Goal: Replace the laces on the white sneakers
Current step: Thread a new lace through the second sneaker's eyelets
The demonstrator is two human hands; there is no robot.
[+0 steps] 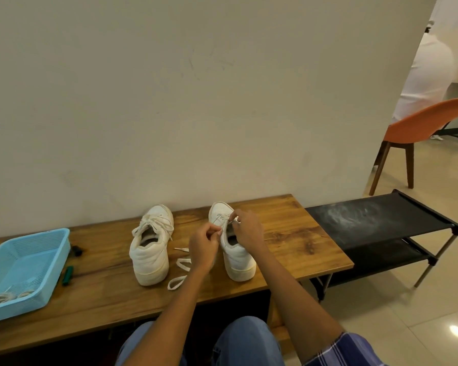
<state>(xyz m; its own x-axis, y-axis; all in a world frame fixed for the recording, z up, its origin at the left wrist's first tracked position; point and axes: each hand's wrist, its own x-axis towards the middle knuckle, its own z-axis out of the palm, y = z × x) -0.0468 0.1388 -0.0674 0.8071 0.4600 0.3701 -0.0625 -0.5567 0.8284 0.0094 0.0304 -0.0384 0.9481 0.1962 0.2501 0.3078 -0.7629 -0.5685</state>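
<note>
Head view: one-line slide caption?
Both hands, left hand and right hand, pinch the lace over the right sneaker on the wooden bench; left sneaker stays laced.

Wood, plastic, cloth and tile, mostly matt.

The counter (288,241) shows grained, satin wood; the two sneakers (150,257) look like smooth matt white leather with flat woven laces (181,270); the blue basket (24,262) is perforated plastic; the black shelf (376,220) is dusty cloth on metal legs; the floor (421,307) is glossy tile.

Soft indoor light, wide-angle edge distortion
</note>
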